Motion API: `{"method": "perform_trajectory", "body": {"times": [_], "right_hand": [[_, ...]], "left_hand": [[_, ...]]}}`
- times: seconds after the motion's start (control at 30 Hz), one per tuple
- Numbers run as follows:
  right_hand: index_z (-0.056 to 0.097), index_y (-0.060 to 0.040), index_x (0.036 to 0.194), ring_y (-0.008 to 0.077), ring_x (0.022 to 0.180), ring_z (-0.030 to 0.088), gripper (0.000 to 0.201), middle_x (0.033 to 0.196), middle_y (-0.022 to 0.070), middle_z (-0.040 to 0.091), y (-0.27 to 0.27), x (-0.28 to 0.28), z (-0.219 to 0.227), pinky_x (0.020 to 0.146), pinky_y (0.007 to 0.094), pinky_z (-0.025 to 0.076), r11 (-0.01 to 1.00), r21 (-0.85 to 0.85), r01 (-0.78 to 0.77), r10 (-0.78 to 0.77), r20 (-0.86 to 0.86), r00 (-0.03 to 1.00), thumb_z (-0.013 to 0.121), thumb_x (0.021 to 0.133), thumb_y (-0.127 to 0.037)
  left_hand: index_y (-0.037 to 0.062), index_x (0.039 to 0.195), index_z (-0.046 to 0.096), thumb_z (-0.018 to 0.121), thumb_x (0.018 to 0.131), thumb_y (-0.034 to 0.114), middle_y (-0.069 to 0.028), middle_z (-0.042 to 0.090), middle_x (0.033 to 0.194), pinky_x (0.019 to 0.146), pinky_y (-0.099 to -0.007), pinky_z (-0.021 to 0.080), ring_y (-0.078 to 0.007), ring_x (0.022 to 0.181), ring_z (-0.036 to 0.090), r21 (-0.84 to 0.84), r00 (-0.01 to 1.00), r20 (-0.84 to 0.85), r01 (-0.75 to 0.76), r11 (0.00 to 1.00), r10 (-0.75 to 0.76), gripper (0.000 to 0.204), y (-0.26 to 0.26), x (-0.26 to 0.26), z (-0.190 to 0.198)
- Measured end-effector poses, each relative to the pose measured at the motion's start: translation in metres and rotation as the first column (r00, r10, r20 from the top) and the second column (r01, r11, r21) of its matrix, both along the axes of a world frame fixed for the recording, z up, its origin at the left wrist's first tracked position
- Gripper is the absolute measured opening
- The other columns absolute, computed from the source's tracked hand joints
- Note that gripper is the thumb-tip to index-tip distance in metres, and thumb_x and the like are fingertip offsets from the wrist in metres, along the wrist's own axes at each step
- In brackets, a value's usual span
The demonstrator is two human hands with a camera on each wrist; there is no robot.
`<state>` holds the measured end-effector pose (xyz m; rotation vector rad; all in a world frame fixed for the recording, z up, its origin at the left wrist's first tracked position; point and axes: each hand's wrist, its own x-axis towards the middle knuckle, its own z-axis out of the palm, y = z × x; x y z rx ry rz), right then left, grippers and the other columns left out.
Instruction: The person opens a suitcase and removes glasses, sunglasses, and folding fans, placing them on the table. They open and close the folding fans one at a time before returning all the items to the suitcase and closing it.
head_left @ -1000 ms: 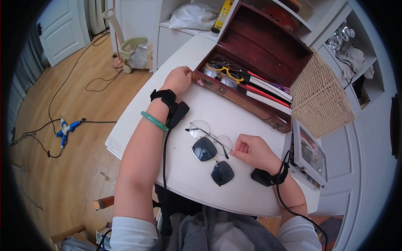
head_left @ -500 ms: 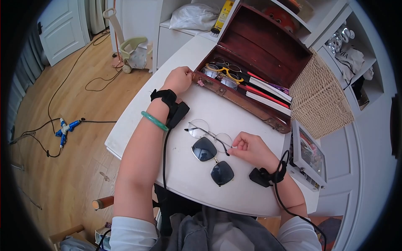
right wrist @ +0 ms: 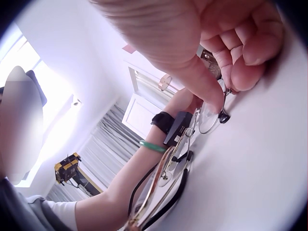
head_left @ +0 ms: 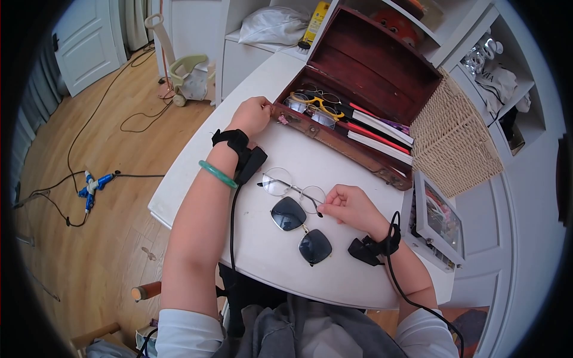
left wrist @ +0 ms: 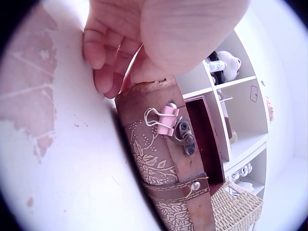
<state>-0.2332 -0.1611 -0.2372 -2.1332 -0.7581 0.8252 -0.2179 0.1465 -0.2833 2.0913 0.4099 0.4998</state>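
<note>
Both hands busy: right hand (head_left: 352, 206) pinching the clear round glasses (head_left: 293, 188), left hand (head_left: 253, 114) gripping the wooden box (head_left: 364, 89).

Landmark is the wooden box, lid open, on the white table (head_left: 298, 268). Left fingers (left wrist: 103, 67) curl round its near-left corner, just beside a pink binder clip (left wrist: 166, 121). Clear round glasses lie on the table in front of the box, right thumb and fingertips (right wrist: 219, 98) closed on one temple end. Dark sunglasses (head_left: 301, 230) lie just nearer the person, touching the clear pair. Yellow glasses (head_left: 319, 102) and books (head_left: 379, 128) sit inside the box; wicker basket (head_left: 456, 140) is right of it.
</note>
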Motion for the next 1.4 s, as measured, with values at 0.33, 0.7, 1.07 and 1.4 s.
{"method": "perform_trajectory", "body": {"times": [0.33, 0.7, 1.07, 1.4], "right_hand": [[0.053, -0.0012, 0.085, 0.0128, 0.068, 0.064, 0.012, 0.076, 0.0076, 0.062, 0.001, 0.002, 0.011, 0.061, 0.0218, 0.053, 0.947, 0.265, 0.183, -0.099, -0.301, 0.949, 0.062, 0.084, -0.009], [0.053, -0.0010, 0.085, 0.0157, 0.070, 0.065, 0.008, 0.077, 0.0089, 0.062, -0.009, 0.024, 0.036, 0.063, 0.0234, 0.054, 0.826, 0.478, 0.298, -0.109, -0.384, 0.917, 0.060, 0.084, -0.004], [0.050, 0.0014, 0.090, 0.0179, 0.076, 0.060, 0.010, 0.087, 0.0112, 0.058, 0.040, 0.117, 0.048, 0.073, 0.0326, 0.055, 0.577, 0.666, 0.472, -0.347, -0.323, 0.881, 0.054, 0.086, -0.006], [0.050, 0.0017, 0.094, 0.0188, 0.079, 0.060, 0.013, 0.088, 0.0100, 0.057, 0.076, 0.173, 0.036, 0.072, 0.0309, 0.055, 0.656, 0.566, 0.499, -0.413, -0.284, 0.865, 0.055, 0.084, -0.004]], "left_hand": [[0.0026, 0.094, 0.064, 0.047, 0.085, 0.018, -0.0169, 0.066, 0.088, 0.079, -0.0365, 0.047, -0.0304, 0.086, 0.062, -0.013, 1.000, -0.022, -0.013, 1.000, 0.013, 0.025, -0.001, 0.000, 0.002], [0.0028, 0.094, 0.064, 0.046, 0.085, 0.018, -0.0173, 0.065, 0.089, 0.079, -0.0369, 0.047, -0.0310, 0.086, 0.062, 0.012, 0.999, -0.042, -0.018, 1.000, 0.018, 0.026, -0.001, -0.001, 0.002], [0.0035, 0.094, 0.065, 0.046, 0.085, 0.018, -0.0165, 0.066, 0.089, 0.078, -0.0371, 0.048, -0.0302, 0.086, 0.062, 0.018, 0.999, -0.031, -0.027, 0.999, 0.027, 0.026, -0.003, -0.004, 0.006], [0.0057, 0.094, 0.065, 0.045, 0.085, 0.018, -0.0153, 0.066, 0.090, 0.078, -0.0380, 0.048, -0.0305, 0.087, 0.062, 0.050, 0.999, -0.034, -0.034, 0.998, 0.036, 0.025, -0.005, -0.004, 0.007]]}}
